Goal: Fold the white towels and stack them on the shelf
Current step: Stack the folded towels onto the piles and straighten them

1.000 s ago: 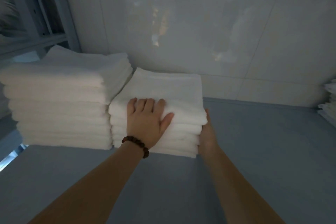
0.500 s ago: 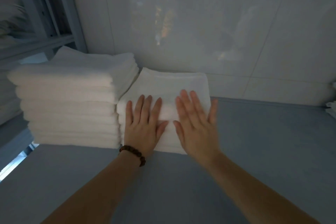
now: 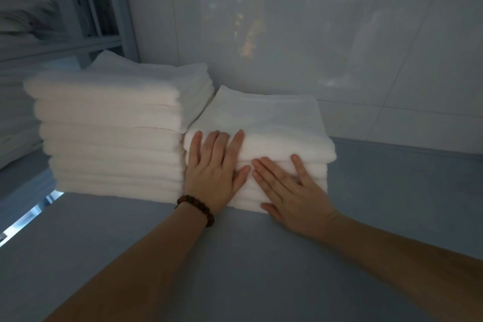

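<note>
At the far left we make out a metal shelf frame [image 3: 86,8] with more white linen [image 3: 23,15] behind it, too blurred to count. Next comes the taller stack [image 3: 112,133] of folded white towels. It stands on the grey shelf [image 3: 235,269] with its rounded fold edges facing us. We count about eight layers, though the lowest ones run together. Touching its right side is the shorter stack [image 3: 261,123], where we count four or five layers, part of the front being hidden by the hands. That makes two stacks on this shelf, both set back near the tiled wall [image 3: 326,34]. We judge this keeps the front of the shelf free and the piles square against each other.

The left hand [image 3: 214,172], with one beaded bracelet [image 3: 196,206] on its wrist, lies flat on the shorter stack's front. Its fingers [image 3: 217,144] are straight and close together over the top edge, holding nothing. The right hand [image 3: 292,191] lies flat against the stack's front face, its fingers [image 3: 271,172] straight and a little spread, also clasping nothing. We read both palms as pressing the fold edges even, so the pile sits flush and will not lean.
</note>
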Demonstrator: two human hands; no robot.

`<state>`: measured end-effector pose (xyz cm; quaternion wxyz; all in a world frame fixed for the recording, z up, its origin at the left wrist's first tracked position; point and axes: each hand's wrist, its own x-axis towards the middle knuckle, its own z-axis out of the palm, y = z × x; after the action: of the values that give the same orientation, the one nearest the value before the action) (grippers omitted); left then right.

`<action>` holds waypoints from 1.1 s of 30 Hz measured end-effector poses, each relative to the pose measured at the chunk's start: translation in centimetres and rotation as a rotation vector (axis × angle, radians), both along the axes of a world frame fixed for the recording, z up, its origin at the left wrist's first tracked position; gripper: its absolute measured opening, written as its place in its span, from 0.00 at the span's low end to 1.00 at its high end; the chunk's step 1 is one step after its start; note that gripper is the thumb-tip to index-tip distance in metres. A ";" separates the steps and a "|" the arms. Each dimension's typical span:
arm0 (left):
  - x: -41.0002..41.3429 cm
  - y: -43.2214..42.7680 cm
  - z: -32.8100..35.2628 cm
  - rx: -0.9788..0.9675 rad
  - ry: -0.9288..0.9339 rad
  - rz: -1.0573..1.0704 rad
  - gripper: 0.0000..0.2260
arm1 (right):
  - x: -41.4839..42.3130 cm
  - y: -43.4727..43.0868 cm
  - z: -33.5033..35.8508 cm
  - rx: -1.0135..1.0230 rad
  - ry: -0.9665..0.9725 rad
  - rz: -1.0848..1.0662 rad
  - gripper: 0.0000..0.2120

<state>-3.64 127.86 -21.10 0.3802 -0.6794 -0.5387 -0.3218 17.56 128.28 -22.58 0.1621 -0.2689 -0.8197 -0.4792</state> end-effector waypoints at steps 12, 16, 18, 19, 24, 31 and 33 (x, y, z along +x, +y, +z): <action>0.2 -2.5 1.4 -0.011 -0.091 -0.056 0.26 | -0.5 -2.4 2.4 -0.034 0.228 0.051 0.31; -3.8 -3.7 0.7 0.025 -0.288 0.175 0.28 | -3.2 -2.5 3.9 -0.015 0.384 0.021 0.31; -5.6 -3.6 0.5 -0.032 -0.455 0.284 0.28 | -6.5 -2.3 3.3 -0.015 0.270 0.115 0.29; -6.1 -3.3 0.6 -0.067 -0.544 0.307 0.28 | -8.2 -2.2 2.9 -0.011 0.198 0.151 0.28; -6.4 -2.1 0.2 -0.196 -0.688 0.245 0.29 | -11.6 -0.1 2.6 0.002 0.089 -0.006 0.31; -8.6 -2.2 -0.2 -0.178 -0.864 0.252 0.28 | -12.7 0.5 2.1 0.001 0.055 0.041 0.34; -9.2 -2.1 -0.3 -0.174 -0.977 0.224 0.28 | -12.8 0.7 2.2 -0.004 0.034 0.042 0.34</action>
<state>-12.89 125.80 -21.36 0.0582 -0.4168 -0.7481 -0.5131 4.72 129.02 -20.39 0.1854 -0.2599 -0.8233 -0.4693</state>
